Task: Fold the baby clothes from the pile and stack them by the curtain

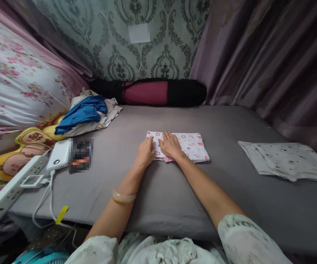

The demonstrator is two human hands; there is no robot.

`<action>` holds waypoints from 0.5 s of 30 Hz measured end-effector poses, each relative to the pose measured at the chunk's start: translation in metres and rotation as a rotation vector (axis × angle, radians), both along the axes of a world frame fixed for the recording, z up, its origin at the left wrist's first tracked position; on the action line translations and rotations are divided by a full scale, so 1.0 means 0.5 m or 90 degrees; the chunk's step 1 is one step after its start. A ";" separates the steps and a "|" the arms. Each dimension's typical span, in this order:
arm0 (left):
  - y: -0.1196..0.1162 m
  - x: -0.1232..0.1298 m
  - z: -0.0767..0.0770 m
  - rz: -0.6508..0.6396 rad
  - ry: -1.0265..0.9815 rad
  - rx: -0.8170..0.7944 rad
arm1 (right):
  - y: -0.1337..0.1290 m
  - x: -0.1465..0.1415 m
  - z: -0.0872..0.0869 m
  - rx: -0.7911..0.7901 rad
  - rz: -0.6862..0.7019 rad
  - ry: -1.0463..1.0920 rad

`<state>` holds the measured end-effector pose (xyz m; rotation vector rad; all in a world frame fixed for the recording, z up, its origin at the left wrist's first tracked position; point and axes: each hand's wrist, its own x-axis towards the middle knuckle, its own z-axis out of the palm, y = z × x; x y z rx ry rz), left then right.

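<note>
A white folded cloth [190, 145] with pink and dark prints lies flat on the grey bed sheet, a bit of plain pink showing at its near edge. At its left edge is my left hand [146, 150], fingers curled in against the fabric; their tips are partly hidden. My right hand [170, 145] rests palm down on top of the cloth, fingers stretched out. A pale bangle [123, 197] circles my left forearm.
Another folded white printed cloth [287, 159] lies at the right. Further left are a blue garment [84, 113] on a heap of clothes, a white power bank [59, 154] with cables and a power strip [12, 187]. A long black-and-red bag [147, 92] lies along the wall.
</note>
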<state>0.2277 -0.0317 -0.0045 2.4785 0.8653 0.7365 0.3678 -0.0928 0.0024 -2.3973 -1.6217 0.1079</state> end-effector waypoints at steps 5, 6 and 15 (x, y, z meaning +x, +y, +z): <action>-0.014 -0.006 0.006 -0.027 0.066 0.025 | -0.019 0.019 0.023 -0.013 0.004 0.037; -0.016 -0.007 0.009 -0.028 0.074 0.022 | -0.028 0.026 0.026 -0.013 -0.008 0.029; -0.027 -0.004 0.017 -0.044 0.138 0.018 | -0.070 0.049 0.005 -0.014 -0.050 -0.017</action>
